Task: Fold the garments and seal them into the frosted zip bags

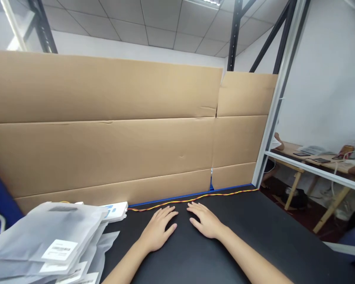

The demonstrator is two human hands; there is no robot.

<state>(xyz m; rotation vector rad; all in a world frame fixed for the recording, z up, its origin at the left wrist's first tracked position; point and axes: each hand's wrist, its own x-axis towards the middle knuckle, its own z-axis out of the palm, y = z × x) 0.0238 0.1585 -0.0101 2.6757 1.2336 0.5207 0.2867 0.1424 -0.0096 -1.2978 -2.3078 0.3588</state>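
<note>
My left hand (pixel 159 230) lies flat on the black tabletop (pixel 177 262), fingers stretched and thumb out to the right. Across a narrow gap, my right hand (pixel 205 221) also rests palm down with its fingers extended. Neither one holds anything. Just beyond the fingertips a twisted red and yellow wire (pixel 192 200) runs along the back of the table. To the left is a stack of frosted plastic bags (pixel 44 228) bearing white barcode labels (pixel 60 250); what the bags contain cannot be made out.
Behind the stack sits a white box-like device (pixel 116 212). A tall cardboard panel (pixel 112 154) closes off the back. At right stands a grey metal frame (pixel 272 130), and past it a wooden table (pixel 296 149) with phones, papers and parts of other people.
</note>
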